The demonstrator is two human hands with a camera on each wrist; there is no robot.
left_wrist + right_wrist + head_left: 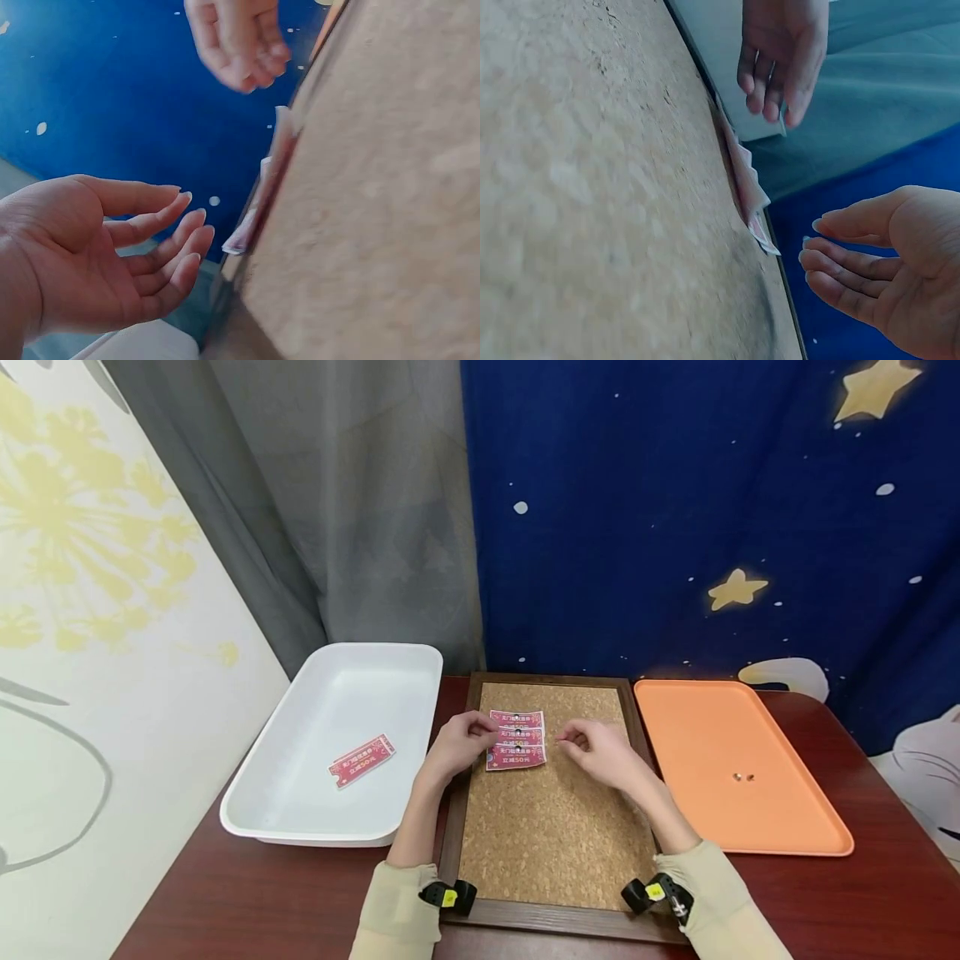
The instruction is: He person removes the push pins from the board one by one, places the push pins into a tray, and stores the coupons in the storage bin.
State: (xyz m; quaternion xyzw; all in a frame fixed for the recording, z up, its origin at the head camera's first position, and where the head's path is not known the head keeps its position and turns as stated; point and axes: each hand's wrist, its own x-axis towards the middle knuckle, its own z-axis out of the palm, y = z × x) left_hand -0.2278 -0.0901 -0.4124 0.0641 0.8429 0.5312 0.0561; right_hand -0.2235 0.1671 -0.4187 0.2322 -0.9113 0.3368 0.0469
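Observation:
Three red-and-white paper coupons (516, 759) lie overlapping on a wood-framed corkboard (555, 835), each with a small dark dot, perhaps a pin head, near its top middle. My left hand (463, 739) hovers by their left edge, its fingers loosely bent. In the left wrist view, the left hand (112, 251) appears apart from the papers, with nothing visible between thumb and fingers. To the right of the coupons is my right hand (600, 752). Seen from the right wrist, the right hand (900, 270) has relaxed fingers, and no held object can be made out.
A white plastic tub (255, 802) on the left holds another red coupon (362, 761). On the right, an orange tray (787, 827) carries two tiny shiny pieces (743, 777), too small to identify. Curtains (570, 568) hang behind the dark red table (247, 902).

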